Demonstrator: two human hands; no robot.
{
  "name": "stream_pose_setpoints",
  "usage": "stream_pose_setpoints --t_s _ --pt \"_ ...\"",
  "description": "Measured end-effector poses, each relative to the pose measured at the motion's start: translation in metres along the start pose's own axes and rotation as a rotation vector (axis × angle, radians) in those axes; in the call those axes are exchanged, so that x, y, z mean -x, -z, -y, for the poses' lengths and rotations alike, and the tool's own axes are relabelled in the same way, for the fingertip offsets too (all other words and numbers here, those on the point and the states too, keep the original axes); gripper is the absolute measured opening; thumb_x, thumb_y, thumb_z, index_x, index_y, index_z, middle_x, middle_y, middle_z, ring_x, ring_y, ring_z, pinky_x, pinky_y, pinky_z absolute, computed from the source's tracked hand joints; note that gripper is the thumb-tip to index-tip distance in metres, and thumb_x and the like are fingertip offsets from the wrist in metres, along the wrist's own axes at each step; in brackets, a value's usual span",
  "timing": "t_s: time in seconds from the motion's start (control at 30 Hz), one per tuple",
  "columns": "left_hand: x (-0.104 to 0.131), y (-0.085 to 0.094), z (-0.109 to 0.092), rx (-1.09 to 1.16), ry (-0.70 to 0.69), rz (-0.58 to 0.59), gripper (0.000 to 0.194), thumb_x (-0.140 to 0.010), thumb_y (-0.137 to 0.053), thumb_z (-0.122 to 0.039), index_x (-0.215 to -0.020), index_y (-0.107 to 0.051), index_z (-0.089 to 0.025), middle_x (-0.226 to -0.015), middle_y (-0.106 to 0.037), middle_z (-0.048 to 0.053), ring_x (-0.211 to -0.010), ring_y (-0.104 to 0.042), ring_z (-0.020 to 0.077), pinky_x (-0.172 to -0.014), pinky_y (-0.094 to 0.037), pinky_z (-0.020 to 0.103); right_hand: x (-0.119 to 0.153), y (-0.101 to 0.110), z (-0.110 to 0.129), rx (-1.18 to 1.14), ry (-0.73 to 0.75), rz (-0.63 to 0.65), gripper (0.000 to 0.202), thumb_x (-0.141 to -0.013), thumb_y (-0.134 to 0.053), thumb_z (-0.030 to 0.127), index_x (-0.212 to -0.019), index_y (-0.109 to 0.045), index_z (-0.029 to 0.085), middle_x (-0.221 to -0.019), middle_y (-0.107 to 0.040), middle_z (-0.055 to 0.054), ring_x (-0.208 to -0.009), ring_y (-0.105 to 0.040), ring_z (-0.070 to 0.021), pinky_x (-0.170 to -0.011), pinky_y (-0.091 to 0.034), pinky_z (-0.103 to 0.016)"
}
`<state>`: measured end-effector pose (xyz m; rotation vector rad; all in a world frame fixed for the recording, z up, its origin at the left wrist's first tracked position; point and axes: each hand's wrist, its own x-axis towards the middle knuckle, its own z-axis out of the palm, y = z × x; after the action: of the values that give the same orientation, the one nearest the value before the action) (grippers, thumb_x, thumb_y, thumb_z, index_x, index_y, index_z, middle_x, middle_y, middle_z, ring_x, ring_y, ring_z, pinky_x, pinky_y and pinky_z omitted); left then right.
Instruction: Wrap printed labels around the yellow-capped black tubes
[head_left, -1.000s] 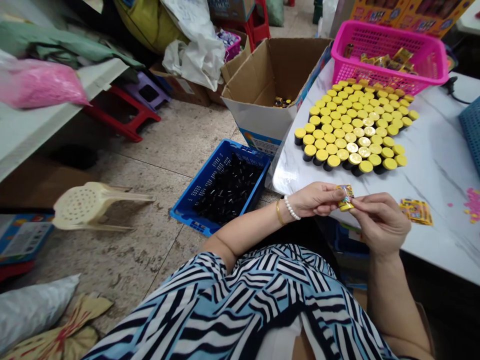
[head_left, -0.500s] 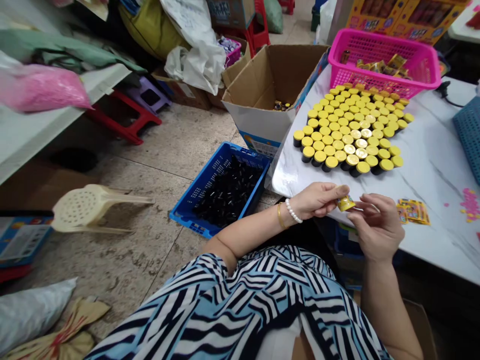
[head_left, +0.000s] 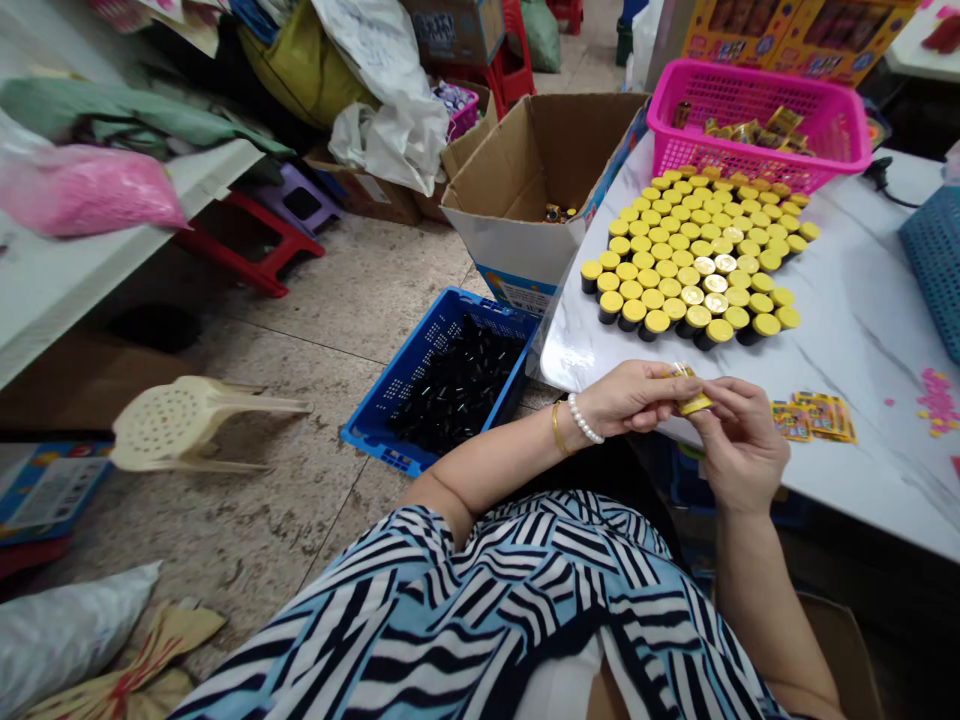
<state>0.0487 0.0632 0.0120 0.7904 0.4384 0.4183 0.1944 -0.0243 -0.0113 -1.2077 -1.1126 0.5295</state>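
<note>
Yellow container (head_left: 694, 404) between both hands (head_left: 742, 440)

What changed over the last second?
The right hand loosened off the yellow item, then closed back in on it. The left hand held it throughout. The capped pots, pink basket and blue crate stayed put.

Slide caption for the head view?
Left hand and right hand hold a small yellow item at the edge of the white table, near yellow-capped black containers and a pink basket.
</note>
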Motion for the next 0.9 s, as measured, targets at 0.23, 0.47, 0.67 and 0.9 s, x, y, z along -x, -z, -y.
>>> stream_pose_setpoints --t_s 0.23,0.47,0.67,0.9 --pt "0.0 0.012 -0.006 -0.121 -0.008 -0.042 0.04 -0.09 -0.071 -0.052 -0.092 -0.065 -0.012 -0.054 -0.055 -0.005 -0.033 -0.036 0.0016 -0.034 -0.017 0.016 -0.005 0.003 0.001 0.061 0.144 -0.022 0.015 -0.075 -0.086 0.014 -0.082 -0.075 0.022 -0.09 -0.066 0.0 -0.078 -0.068 -0.0152 -0.068 -0.064 -0.033" --pt "-0.002 0.018 -0.004 -0.146 0.015 -0.049 0.054 -0.081 -0.074 -0.065 -0.079 -0.061 -0.013 -0.052 -0.056 -0.005 -0.031 -0.036 0.0013 -0.033 -0.016 0.017 -0.007 -0.001 0.003 0.122 0.092 0.095 0.019 -0.081 -0.082 0.013 -0.095 -0.08 0.025 -0.1 -0.064 -0.002 -0.081 -0.069 -0.0147 -0.069 -0.068 -0.033" --pt "-0.006 0.03 0.002 -0.031 0.051 0.03 0.052 -0.081 -0.075 -0.063 -0.083 -0.063 -0.013 -0.051 -0.055 -0.007 -0.029 -0.034 0.0019 -0.03 -0.018 0.017 -0.01 0.0 0.004 0.211 0.131 0.141 0.022 -0.082 -0.08 0.016 -0.101 -0.078 0.027 -0.098 -0.061 -0.002 -0.076 -0.069 -0.0151 -0.066 -0.067 -0.032" --pt "-0.016 0.042 0.003 0.056 0.119 0.108 0.065 -0.081 -0.069 -0.072 -0.111 -0.059 -0.015 -0.066 -0.071 0.004 -0.039 -0.059 0.0126 -0.035 -0.04 0.019 -0.086 0.027 0.003 0.57 0.201 0.409 0.014 -0.086 -0.078 0.026 -0.099 -0.077 0.023 -0.094 -0.071 -0.005 -0.075 -0.072 -0.0178 -0.061 -0.064 -0.029"
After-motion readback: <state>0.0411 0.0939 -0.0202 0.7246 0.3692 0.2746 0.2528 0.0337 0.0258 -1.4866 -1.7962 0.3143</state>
